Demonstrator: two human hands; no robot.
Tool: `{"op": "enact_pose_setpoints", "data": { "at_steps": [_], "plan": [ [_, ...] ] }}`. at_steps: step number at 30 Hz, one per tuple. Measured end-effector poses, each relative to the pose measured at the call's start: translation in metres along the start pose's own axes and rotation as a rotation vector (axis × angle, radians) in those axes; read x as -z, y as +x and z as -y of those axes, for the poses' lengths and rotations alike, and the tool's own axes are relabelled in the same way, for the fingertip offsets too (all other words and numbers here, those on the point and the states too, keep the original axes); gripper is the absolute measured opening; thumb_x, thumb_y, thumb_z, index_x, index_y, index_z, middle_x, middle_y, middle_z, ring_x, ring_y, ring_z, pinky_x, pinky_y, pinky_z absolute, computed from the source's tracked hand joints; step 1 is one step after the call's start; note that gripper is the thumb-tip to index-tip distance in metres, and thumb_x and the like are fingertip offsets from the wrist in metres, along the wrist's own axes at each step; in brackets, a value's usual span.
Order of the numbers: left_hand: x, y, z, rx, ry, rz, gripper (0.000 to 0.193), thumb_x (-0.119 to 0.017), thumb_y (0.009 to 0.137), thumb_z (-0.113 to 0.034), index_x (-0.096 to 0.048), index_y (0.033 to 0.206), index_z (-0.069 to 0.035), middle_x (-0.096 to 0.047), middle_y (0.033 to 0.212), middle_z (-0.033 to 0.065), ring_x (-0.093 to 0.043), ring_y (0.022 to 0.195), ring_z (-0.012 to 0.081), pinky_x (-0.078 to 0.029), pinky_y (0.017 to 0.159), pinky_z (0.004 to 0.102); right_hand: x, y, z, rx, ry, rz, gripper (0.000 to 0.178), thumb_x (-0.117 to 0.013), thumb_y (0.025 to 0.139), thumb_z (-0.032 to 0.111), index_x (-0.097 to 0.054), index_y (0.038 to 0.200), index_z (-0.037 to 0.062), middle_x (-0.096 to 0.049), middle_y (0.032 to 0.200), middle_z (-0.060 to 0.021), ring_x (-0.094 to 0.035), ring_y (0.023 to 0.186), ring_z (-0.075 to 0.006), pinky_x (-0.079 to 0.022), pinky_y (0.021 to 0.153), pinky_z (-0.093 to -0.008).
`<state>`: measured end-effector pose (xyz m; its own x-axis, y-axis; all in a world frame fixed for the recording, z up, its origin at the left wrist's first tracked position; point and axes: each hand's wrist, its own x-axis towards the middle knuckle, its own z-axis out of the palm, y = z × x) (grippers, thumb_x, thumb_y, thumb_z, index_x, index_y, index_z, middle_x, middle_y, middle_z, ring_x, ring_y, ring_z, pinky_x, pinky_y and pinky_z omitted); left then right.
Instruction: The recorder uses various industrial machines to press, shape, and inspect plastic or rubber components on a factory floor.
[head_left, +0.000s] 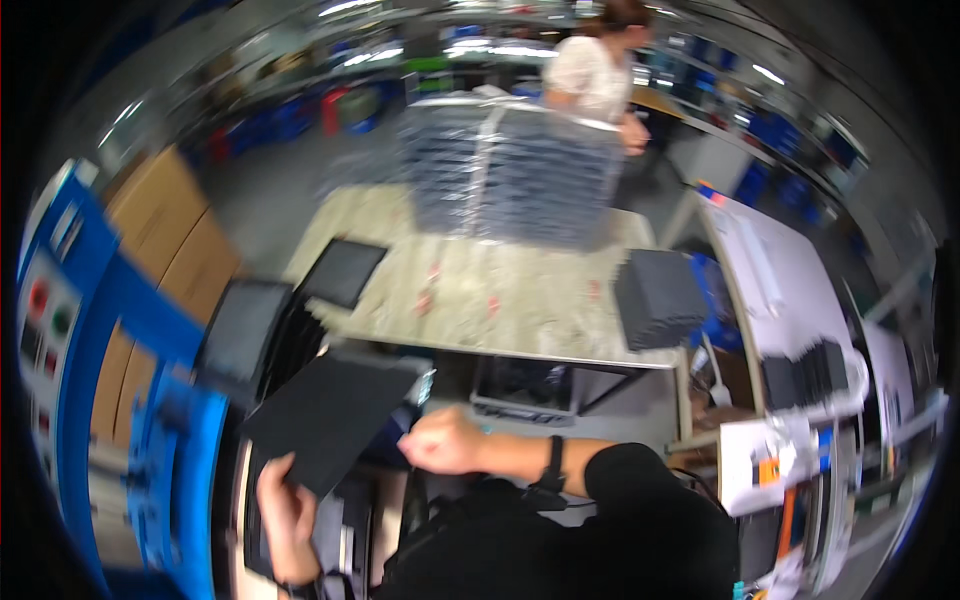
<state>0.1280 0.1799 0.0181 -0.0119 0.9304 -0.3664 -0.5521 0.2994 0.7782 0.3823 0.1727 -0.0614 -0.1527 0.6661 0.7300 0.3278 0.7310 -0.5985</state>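
Note:
A flat black rectangular panel (335, 420) is tilted in front of me at the lower left. My left hand (287, 510) grips its near edge, the thumb lying on top and the other fingers mostly hidden beneath. Just right of the panel is my right hand (445, 440), its fingers curled closed and slightly blurred; whatever is in them, if anything, cannot be made out. A black band (553, 465) circles my right wrist. Below the panel, more dark flat pieces (352, 525) lie in a light-edged box beside my left forearm.
Ahead stands a worn pale table (520, 300) carrying a plastic-wrapped stack of dark trays (510, 175), a black panel (345, 272) and a dark stack (660, 300). Blue machinery (175, 480) borders the left, near cardboard boxes (165, 230). A person (592, 80) is beyond the table.

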Motion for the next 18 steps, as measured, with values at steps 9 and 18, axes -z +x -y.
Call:
{"op": "enact_pose_setpoints", "data": {
  "at_steps": [9, 18],
  "plan": [
    [0.027, -0.084, -0.052, -0.752, 0.823, 0.102, 0.044, -0.06, 0.083, -0.027, -0.055, 0.121, -0.006, -0.05, 0.125, 0.0149, -0.052, 0.11, 0.0306, -0.042, 0.091, 0.0409, -0.08, -0.056, -0.082, -0.354, -0.593, 0.558, 0.064, -0.07, 0.075, 0.037, -0.051, 0.128, 0.0084, -0.051, 0.121, -0.0157, -0.049, 0.11, -0.0308, -0.036, 0.091, -0.0446],
    [0.08, -0.118, -0.096, -1.11, 1.364, -0.13, 0.052, -0.058, 0.087, -0.036, -0.051, 0.128, -0.006, -0.043, 0.137, 0.0206, -0.045, 0.121, 0.0397, -0.035, 0.101, 0.0481, -0.091, -0.03, -0.099, -0.641, -0.313, 0.656, 0.07, -0.067, 0.079, 0.031, -0.038, 0.132, -0.0043, -0.062, 0.102, -0.0273, -0.062, 0.094, -0.0389, -0.049, 0.08, -0.0447]
  ]
}}
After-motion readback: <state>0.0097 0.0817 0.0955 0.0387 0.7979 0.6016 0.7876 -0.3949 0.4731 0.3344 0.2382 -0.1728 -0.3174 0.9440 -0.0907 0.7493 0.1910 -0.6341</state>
